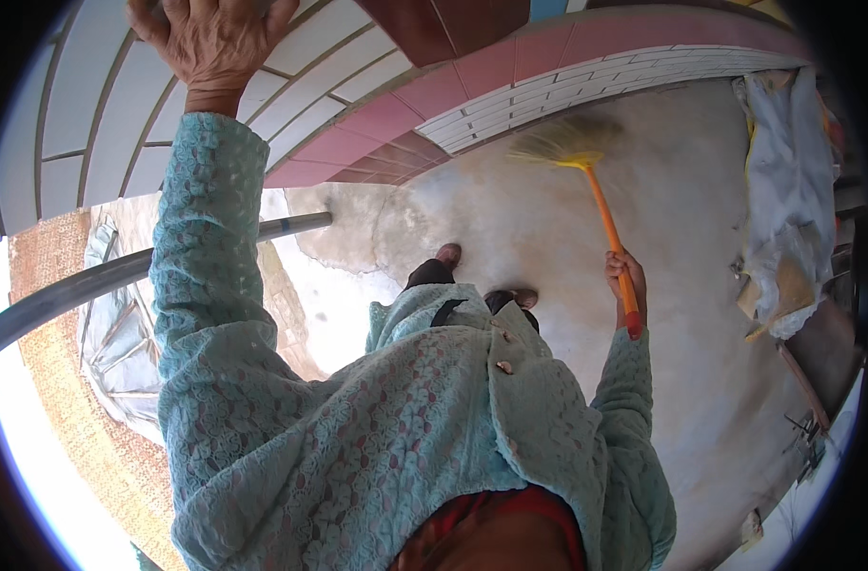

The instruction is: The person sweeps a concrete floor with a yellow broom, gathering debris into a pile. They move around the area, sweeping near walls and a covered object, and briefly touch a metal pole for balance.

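My right hand [626,274] is wrapped round the orange handle of a broom [602,205], close to the handle's red end. The broom reaches away from me, and its thin, fanned bristles, bound in yellow, lie at the floor near the foot of the wall. High at the far left, my left hand [215,48] is spread against the white tiled wall [305,71], holding nothing. The picture's upper edge cuts off its fingertips. Both sleeves are light green lace.
My feet in dark shoes [448,255] stand on the stained concrete floor [510,214]. A grey pole [91,285] slants in from the left, passing by my left arm. Whitish sacking [786,181] lies at the right. Pinkish tiles [396,109] form a ledge along the wall.
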`<state>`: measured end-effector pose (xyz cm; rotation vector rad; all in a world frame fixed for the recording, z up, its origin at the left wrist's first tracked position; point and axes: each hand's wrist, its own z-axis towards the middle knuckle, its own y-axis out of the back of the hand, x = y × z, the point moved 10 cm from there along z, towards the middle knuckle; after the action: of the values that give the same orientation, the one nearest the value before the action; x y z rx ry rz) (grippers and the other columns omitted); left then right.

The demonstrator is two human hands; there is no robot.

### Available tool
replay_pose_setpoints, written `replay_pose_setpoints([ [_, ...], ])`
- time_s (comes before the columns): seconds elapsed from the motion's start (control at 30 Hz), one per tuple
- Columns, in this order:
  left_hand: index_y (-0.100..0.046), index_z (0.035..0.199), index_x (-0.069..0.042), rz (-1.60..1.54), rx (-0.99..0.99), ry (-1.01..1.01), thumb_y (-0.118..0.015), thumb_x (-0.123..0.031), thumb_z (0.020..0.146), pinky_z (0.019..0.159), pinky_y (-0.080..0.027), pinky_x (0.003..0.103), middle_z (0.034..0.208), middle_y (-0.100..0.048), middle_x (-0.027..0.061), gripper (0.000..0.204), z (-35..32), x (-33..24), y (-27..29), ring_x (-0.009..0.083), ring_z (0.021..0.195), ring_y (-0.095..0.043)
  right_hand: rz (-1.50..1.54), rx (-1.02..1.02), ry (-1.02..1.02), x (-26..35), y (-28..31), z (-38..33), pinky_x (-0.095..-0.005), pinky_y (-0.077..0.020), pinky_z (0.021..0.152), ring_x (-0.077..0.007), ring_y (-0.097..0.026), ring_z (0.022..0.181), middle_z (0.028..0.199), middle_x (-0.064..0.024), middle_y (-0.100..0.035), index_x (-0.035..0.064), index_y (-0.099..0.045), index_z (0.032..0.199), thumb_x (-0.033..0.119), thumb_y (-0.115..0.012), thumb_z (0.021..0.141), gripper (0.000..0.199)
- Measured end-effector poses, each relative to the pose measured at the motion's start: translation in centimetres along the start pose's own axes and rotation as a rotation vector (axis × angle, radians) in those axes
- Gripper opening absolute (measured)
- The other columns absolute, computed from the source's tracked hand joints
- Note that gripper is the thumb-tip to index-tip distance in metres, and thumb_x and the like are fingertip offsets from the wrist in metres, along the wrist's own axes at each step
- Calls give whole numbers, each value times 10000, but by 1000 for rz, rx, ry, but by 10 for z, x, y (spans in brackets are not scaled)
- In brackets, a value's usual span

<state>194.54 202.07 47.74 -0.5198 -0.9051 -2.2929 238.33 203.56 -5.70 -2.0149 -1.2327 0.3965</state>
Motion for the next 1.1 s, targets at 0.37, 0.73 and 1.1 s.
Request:
replay_pose_setpoints([
  [0.37,-508,1107,-217,43,-185,-81,-488,-560,726,847,-174,433,1166,-450,44,513,6,-1,6,230,1097,-365,-196,-224,217,0,-22,-119,-172,-369,398,-45,-382,470,696,-18,-420,192,-375,1135,-44,-408,714,484],
  [0.73,-441,1168,-201,29,-204,-109,-470,-553,757,841,-186,460,1196,-414,64,542,14,-15,11,252,1115,-344,38,-13,20,-86,19,-46,-151,-387,439,-50,-419,525,716,-63,-443,39,-416,926,-3,-455,762,174],
  [1.1,-453,1151,-214,12,-209,-91,-450,-585,741,875,-127,477,1180,-415,54,553,8,-11,7,255,1124,-334,238,-411,390,-27,155,-218,-178,-384,413,-69,-396,490,629,-31,-399,46,-362,804,-19,-450,749,123],
])
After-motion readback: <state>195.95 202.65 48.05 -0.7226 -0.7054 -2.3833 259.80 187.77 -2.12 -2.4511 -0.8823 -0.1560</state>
